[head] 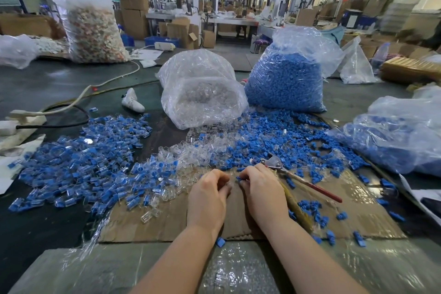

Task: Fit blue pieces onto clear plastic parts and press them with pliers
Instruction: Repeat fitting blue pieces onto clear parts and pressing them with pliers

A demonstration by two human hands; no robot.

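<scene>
1. Fitting is, in our judgement, the step in hand: the left hand (210, 194) and right hand (259, 186) meet fingertip to fingertip over the cardboard sheet (148, 224).
2. We see the right fingers (242, 178) curled and pinching a small blue piece (238, 178); the left fingers (225, 182) are curled too, on what we take for a clear plastic part, though it is too small to make out.
3. To do it well, we would square the blue piece to the clear part's opening and seat it fully by hand, so that the pliers only have to close it.
4. The pliers (298, 176) lie just beyond the right fingers, red handle trailing away to the right, untouched.
5. Loose clear parts (188, 155) lie just ahead of the fingers, loose blue pieces (274, 141) beyond and to their right, and a heap of fitted pieces (78, 162) well to the left.
</scene>
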